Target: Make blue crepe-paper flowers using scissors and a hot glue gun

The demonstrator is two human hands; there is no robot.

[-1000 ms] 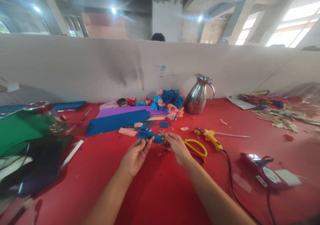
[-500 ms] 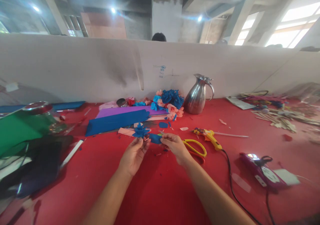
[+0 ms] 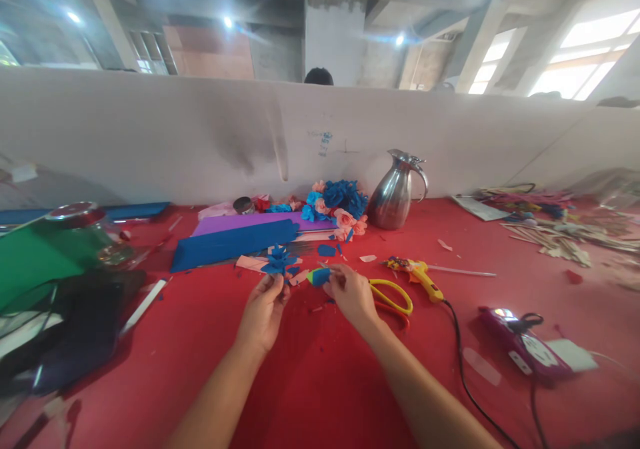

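Observation:
My left hand is closed, pinching the base of a blue paper flower that points upward. My right hand is closed on a small blue paper piece, whose free end points left toward the flower. A gap separates the paper piece from the flower. Just beyond my right hand, scissors with yellow and red handles lie on the red table, their blades partly hidden. Pink and blue paper scraps lie behind my hands.
A glue gun with a black cord lies right, near a purple power strip. Behind are blue paper sheets, finished paper flowers and a steel jug. A glass jar stands left; thin sticks lie far right.
My hands have moved slightly apart. The blue paper piece has come away from beside my left fingers and moved right with my right hand, while the flower stays in my left.

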